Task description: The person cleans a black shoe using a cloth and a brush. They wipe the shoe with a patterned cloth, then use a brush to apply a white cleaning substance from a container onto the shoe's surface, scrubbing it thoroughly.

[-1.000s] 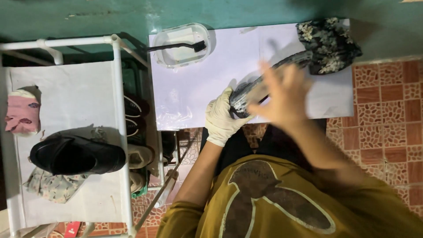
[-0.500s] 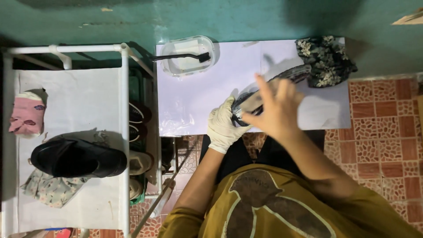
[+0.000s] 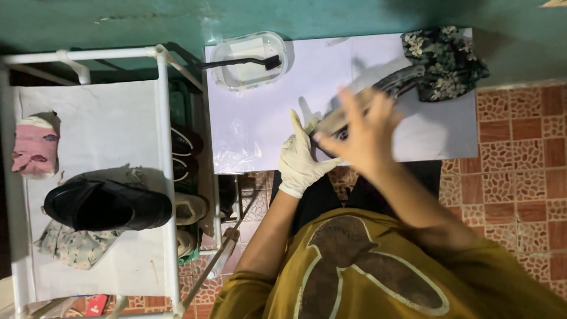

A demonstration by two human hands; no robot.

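My left hand [image 3: 300, 158] wears a white glove and grips the near end of a dark shoe [image 3: 394, 82] that lies slantwise on a white table top [image 3: 254, 130]. My bare right hand [image 3: 361, 134] is blurred, fingers spread, over the middle of the shoe, hiding most of it. I see nothing held in it. The shoe's far end reaches a dark flowered cloth [image 3: 444, 59] at the table's far right corner.
A clear plastic tub [image 3: 248, 66] with a black brush [image 3: 242, 61] across it stands at the table's far left. On the left is a white rack [image 3: 162, 147] holding a black shoe [image 3: 106, 205], a pink cloth [image 3: 35, 147] and a flowered rag [image 3: 77, 247]. Below are more shoes and a red tile floor [image 3: 514, 165].
My right hand has slid along the shoe towards the gloved left hand, fingers still spread. The left hand keeps its grip. The view has shifted slightly.
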